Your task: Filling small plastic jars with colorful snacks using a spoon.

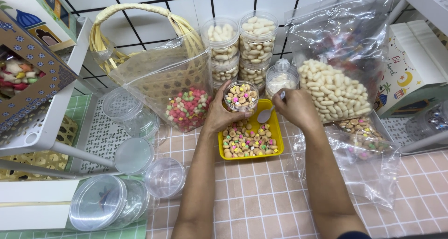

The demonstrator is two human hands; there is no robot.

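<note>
Two hands work over a yellow tray [275,141] of cookies: the left hand [219,114] grips a filled jar [241,96], and beside it the right hand [295,107] pinches a spoon [267,114].

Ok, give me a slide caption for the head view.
Left hand holds a clear jar of cookies over a yellow tray; right hand holds a spoon.

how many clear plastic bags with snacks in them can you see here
3. One bag of pink and green snacks leans on the woven basket; one bag of pale finger-shaped snacks stands right of the yellow tray; one flatter bag lies below it. Others may be hidden.
</note>
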